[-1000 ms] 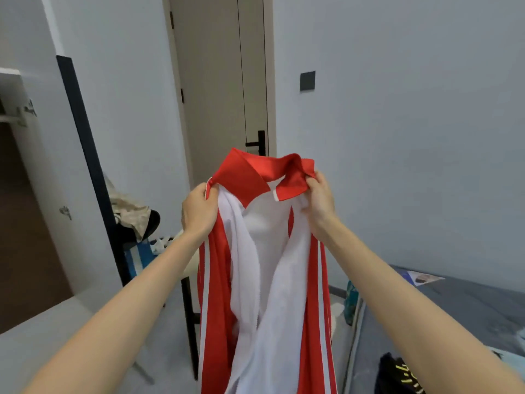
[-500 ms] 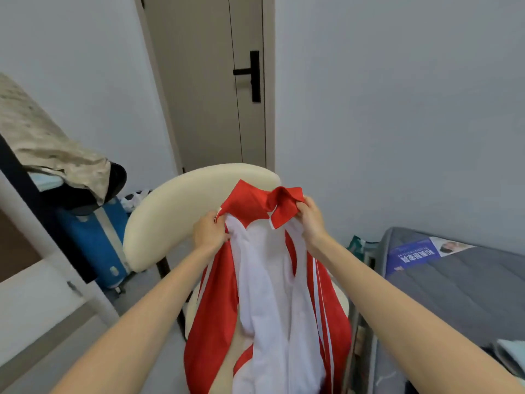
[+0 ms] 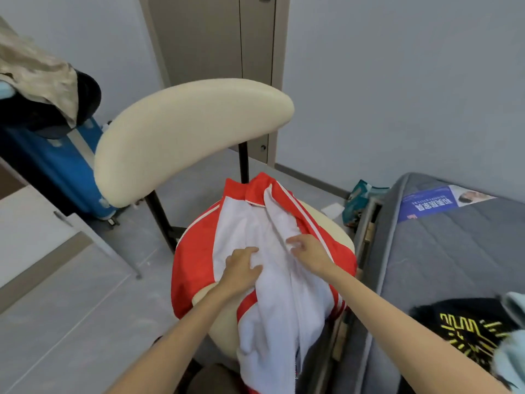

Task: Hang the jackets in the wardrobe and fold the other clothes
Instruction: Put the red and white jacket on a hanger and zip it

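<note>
Pressing left hand point(image 3: 243, 265) and right hand point(image 3: 308, 250) flat, unclenched, on the limp jacket point(image 3: 244, 223) across the chair seat point(image 3: 336, 230), best lifted by its collar point(image 3: 241, 190).

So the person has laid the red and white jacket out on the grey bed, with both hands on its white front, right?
Not quite. The head view shows the red and white jacket laid on the seat of the cream chair, not on the grey bed beside it. The left hand and right hand do rest on its white front.
</note>
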`<state>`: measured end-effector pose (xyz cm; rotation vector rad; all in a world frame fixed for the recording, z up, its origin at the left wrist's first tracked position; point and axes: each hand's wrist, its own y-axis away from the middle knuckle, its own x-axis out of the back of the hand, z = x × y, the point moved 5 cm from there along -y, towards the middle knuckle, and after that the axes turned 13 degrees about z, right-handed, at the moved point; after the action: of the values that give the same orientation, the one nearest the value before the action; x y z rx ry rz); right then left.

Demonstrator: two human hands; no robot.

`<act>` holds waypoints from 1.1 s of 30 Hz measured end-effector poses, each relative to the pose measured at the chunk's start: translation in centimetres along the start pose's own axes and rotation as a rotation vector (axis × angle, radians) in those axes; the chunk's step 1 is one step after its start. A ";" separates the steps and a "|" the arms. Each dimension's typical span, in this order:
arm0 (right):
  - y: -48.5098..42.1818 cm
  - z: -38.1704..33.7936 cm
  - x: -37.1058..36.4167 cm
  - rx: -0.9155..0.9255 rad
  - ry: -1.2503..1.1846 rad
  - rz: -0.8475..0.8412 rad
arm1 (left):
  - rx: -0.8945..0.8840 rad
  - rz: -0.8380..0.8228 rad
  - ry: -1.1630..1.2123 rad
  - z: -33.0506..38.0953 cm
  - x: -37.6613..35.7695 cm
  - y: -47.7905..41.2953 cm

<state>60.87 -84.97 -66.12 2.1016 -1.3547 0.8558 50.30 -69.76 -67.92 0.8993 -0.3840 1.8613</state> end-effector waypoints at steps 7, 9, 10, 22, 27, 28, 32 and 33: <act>8.2 3.8 -0.9 -0.053 0.047 0.031 | 0.082 -0.027 -0.036 -0.8 -2.8 8.1; 9.9 4.6 -1.3 -0.110 0.063 0.031 | 0.051 -0.018 -0.176 -1.0 -3.4 9.7; 10.6 4.8 -1.5 -0.128 0.077 0.042 | 0.026 0.004 -0.233 -1.0 -3.4 10.4; 13.5 5.3 -3.2 -0.044 0.143 -0.021 | -0.197 0.074 -0.444 -1.3 -2.7 12.7; 12.7 4.7 -2.4 -0.075 0.026 0.007 | -0.139 0.135 -0.178 0.2 0.8 11.3; 12.6 4.9 -2.7 -0.106 0.041 -0.013 | -0.123 0.151 -0.148 0.4 1.5 10.9; 12.3 5.1 -3.7 -0.122 0.160 0.000 | -0.009 0.192 0.063 1.1 3.9 8.8; 12.2 5.0 -3.7 -0.111 0.185 -0.016 | -0.001 0.190 0.082 1.3 4.3 8.3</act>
<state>49.67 -90.90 -71.42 1.8964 -1.2575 0.9216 42.51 -71.53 -62.88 0.8055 -0.4316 2.0649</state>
